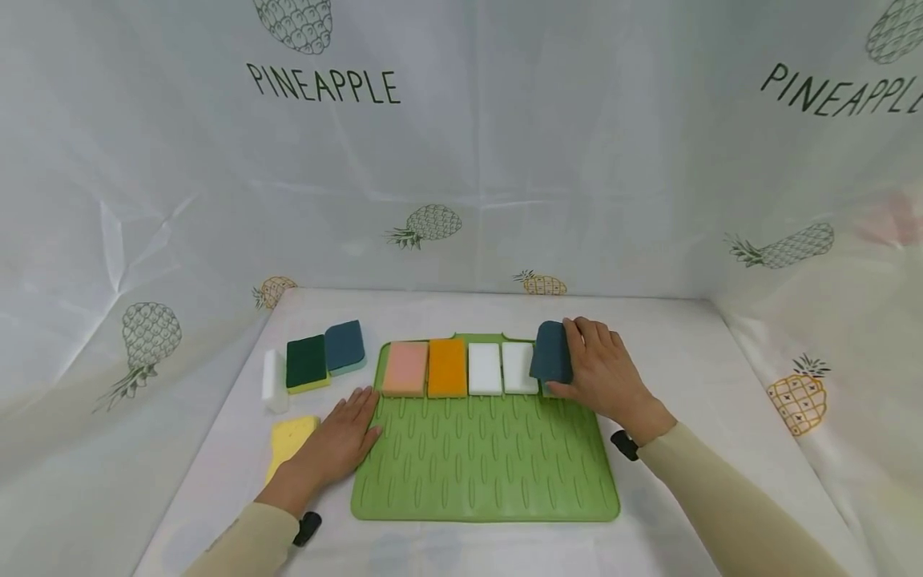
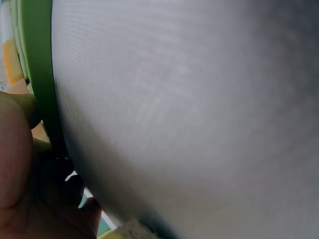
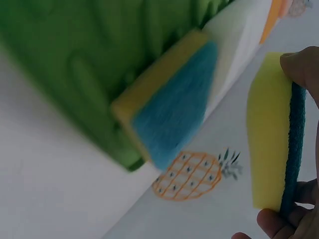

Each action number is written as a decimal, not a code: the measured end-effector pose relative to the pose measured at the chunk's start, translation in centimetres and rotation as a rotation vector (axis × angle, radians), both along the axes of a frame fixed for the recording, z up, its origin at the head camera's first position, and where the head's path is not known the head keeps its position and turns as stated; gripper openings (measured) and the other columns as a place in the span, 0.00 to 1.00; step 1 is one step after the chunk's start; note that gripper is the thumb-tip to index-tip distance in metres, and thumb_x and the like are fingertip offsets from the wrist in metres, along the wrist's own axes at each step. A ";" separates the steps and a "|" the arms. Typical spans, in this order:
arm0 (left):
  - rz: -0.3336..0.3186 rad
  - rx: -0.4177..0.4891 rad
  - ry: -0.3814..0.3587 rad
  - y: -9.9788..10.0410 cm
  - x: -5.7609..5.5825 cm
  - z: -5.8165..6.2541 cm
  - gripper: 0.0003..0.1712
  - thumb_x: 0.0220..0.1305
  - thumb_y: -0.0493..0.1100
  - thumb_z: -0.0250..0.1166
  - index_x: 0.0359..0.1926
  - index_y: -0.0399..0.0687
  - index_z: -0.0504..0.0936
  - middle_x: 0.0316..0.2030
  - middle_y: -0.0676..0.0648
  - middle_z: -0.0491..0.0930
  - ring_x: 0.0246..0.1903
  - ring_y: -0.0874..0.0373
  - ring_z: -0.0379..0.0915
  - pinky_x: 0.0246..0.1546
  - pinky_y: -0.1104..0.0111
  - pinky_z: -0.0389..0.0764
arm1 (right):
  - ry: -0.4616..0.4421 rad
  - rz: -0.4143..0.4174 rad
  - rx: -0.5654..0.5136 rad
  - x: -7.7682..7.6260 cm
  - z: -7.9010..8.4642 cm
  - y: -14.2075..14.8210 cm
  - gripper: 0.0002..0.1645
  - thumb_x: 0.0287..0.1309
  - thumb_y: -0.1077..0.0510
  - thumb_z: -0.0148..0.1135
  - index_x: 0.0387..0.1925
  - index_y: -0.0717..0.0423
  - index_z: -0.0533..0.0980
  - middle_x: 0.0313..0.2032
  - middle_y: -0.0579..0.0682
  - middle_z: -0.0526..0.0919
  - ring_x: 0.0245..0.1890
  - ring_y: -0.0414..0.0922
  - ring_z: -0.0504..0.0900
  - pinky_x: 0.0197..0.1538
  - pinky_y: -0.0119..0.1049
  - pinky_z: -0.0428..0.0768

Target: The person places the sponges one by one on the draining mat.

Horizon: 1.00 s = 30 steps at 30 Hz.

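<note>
My right hand (image 1: 604,369) pinches a sponge (image 1: 551,353) with a dark blue-green scouring side and a yellow side (image 3: 269,132). It is held up over the right end of a row on the green ridged mat (image 1: 486,457). Under it, a blue-topped sponge (image 3: 174,99) lies on the mat. Leftward in the row are two white sponges (image 1: 484,369), an orange one (image 1: 447,369) and a pink one (image 1: 405,369). With fingers extended, my left hand (image 1: 339,437) rests at the mat's left edge; part of that hand (image 2: 20,164) is dark in the left wrist view.
Left of the mat lie a blue-topped sponge (image 1: 344,345), a dark green-topped sponge (image 1: 306,361), a white block (image 1: 273,381) and a yellow piece (image 1: 290,437) partly behind my left arm. A pineapple-printed sheet (image 1: 577,160) hangs behind the white table surface (image 1: 685,361).
</note>
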State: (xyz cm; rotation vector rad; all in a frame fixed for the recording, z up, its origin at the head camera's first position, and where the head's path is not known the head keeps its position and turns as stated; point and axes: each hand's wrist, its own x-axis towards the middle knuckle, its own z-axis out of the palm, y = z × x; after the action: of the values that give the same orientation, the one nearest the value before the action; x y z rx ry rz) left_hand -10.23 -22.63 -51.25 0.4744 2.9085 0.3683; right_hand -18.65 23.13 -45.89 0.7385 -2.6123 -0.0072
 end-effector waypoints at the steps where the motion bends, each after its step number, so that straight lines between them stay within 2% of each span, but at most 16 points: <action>1: 0.000 0.000 0.000 0.0 0.0 0.0 0.39 0.83 0.52 0.55 0.82 0.34 0.55 0.81 0.33 0.56 0.81 0.36 0.49 0.80 0.42 0.57 | 0.001 0.003 0.001 0.1 -0.1 -0.5 0.73 0.40 0.27 0.83 0.72 0.73 0.64 0.62 0.70 0.74 0.60 0.67 0.75 0.57 0.63 0.79; 13: -0.006 0.008 0.000 0.2 -0.2 -0.1 0.39 0.83 0.53 0.54 0.82 0.34 0.56 0.81 0.33 0.56 0.81 0.36 0.49 0.80 0.42 0.57 | 0.005 0.088 -0.013 2.7 -1.7 -7.0 0.71 0.41 0.26 0.81 0.71 0.72 0.67 0.62 0.68 0.76 0.58 0.64 0.79 0.58 0.58 0.82; 22: -0.005 0.030 -0.001 0.3 -0.2 -0.2 0.38 0.83 0.52 0.54 0.82 0.34 0.56 0.81 0.33 0.56 0.81 0.36 0.49 0.80 0.41 0.56 | -0.090 0.152 -0.044 4.9 -2.0 -12.3 0.69 0.46 0.25 0.77 0.73 0.70 0.66 0.63 0.67 0.76 0.59 0.61 0.79 0.59 0.55 0.83; 30: -0.010 0.027 0.016 -0.1 -0.1 -0.6 0.38 0.83 0.50 0.54 0.82 0.34 0.56 0.81 0.33 0.57 0.81 0.35 0.50 0.80 0.41 0.57 | -0.151 0.213 0.062 7.1 -2.0 -17.5 0.69 0.51 0.18 0.68 0.74 0.66 0.65 0.65 0.62 0.77 0.63 0.55 0.78 0.62 0.48 0.83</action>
State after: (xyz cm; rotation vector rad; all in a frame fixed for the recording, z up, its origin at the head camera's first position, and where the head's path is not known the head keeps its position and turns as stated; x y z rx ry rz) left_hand -10.36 -22.78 -51.80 0.4988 2.9192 0.4052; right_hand -11.60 5.67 -47.85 1.0750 -2.6697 0.0320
